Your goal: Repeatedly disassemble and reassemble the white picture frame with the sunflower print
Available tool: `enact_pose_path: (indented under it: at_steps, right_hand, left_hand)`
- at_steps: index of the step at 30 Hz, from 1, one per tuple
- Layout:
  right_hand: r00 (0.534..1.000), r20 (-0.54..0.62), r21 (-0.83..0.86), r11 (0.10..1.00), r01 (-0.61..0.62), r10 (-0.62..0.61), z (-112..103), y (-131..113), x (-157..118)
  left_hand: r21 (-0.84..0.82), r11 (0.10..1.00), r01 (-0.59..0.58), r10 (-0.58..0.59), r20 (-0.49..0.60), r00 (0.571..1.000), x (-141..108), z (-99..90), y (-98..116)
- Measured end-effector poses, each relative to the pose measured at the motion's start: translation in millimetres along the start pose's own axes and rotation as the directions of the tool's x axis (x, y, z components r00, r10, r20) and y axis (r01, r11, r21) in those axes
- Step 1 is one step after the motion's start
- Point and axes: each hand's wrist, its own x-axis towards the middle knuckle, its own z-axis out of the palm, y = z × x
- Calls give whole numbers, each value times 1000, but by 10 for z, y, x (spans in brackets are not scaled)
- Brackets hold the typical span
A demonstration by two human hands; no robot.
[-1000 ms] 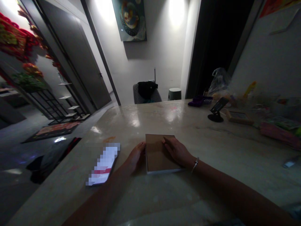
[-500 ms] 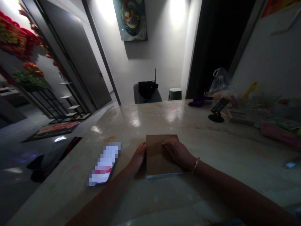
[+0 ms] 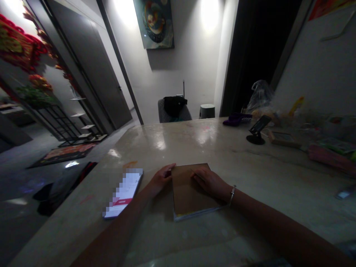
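The brown pad (image 3: pixel 182 189) lies flat on the stone bench (image 3: pixel 178 148), towards the person's side and about midway along it, with a pale page edge showing along its near side. The left hand (image 3: pixel 160 180) is beside the pad, its fingers (image 3: pixel 168 170) together and slightly extended, with the fingertips touching the pad's left edge near the far corner. The right hand (image 3: pixel 211 182) rests on top of the pad, its fingers together and lying flat, with the tips near the middle of the cover. Neither hand is clamped around the pad. A bracelet (image 3: pixel 231 195) circles the right wrist.

A phone (image 3: pixel 122 194) with a blurred screen lies just beside the left hand, towards the bench's left edge. Towards the far right corner stand a black phone stand (image 3: pixel 257 129), a purple object (image 3: pixel 236 118), a small wooden frame (image 3: pixel 283 139) and a plastic bag (image 3: pixel 260 97). A pink item (image 3: pixel 328 155) lies along the right side.
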Motion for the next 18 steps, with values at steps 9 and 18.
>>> enact_pose_path:
  at_steps: [9,18]
  right_hand:
    - [1000,-20,2,1000,2,-2,-15,12,17]
    - [993,-97,138,989,-46,60,-51,-47,28]
  left_hand:
    - [22,1000,16,-10,-242,970,52,48,8]
    - [-9,999,36,-37,-329,944,66,54,21]
